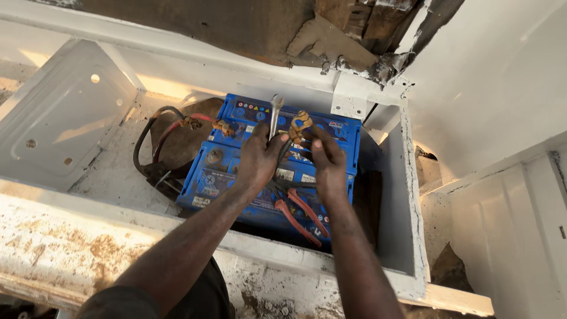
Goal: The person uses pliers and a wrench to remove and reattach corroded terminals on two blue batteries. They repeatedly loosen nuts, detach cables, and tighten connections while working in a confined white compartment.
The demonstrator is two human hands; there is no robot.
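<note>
Left hand [258, 159] gripping wrench [274, 115], right hand [326, 162] pinching terminal clamp [299, 125]

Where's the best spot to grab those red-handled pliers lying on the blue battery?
Probably by the two red handles, coming from the near right side. On the blue battery they splay toward the box's front edge, free of cables, while the pliers' head lies tucked under the right hand.

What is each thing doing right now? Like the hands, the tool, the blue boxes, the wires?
Left hand: gripping the spanner.
Spanner: upright, held.
Right hand: holding the brass cable clamp.
Brass cable clamp: lifted off, in fingers.
Blue batteries: sitting side by side in the white compartment.
Pliers: lying on a battery.
Red and black cables: looped beside the batteries.
</note>
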